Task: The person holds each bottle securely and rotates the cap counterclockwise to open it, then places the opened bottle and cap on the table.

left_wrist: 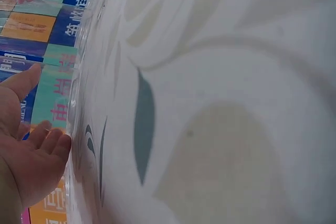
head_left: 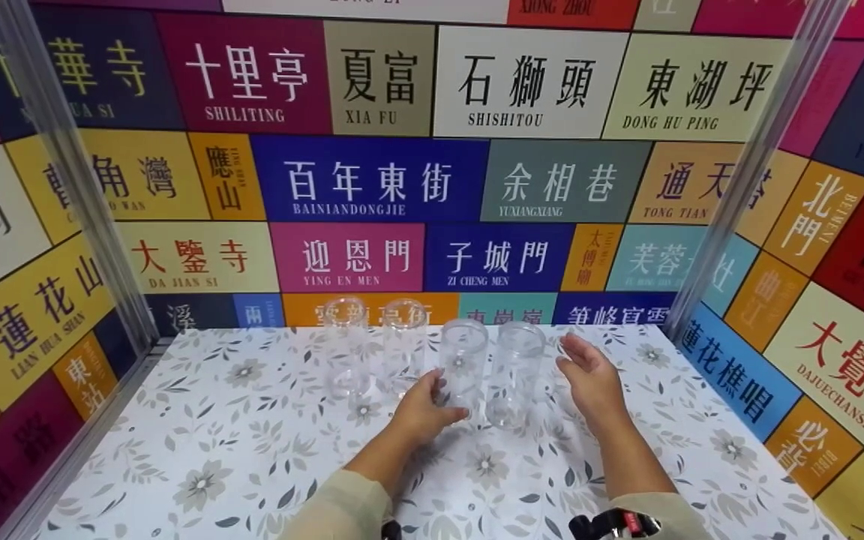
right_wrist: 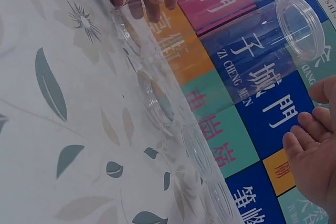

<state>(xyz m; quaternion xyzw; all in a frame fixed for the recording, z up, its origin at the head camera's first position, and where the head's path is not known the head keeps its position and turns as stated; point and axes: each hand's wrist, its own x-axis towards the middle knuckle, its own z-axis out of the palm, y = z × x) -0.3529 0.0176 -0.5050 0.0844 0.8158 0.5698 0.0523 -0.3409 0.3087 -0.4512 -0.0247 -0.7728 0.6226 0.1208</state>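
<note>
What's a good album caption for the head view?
Hands flanking the right two of four upright clear cylindrical jars on a floral tabletop.

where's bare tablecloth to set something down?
Left of the four clear jars, out to the left table edge; also right of the right hand. Crowded: back centre, jars in a row, left hand close by.

**Bright sign wall towers beyond the table's far edge**

And what a backdrop! A deep-blue BAINIANDONGJIE panel sits among pinks, yellows and teals. Grey flowers and leaves sprawl across white; one pale post rises by the far-left corner, another post by the far-right!
</note>
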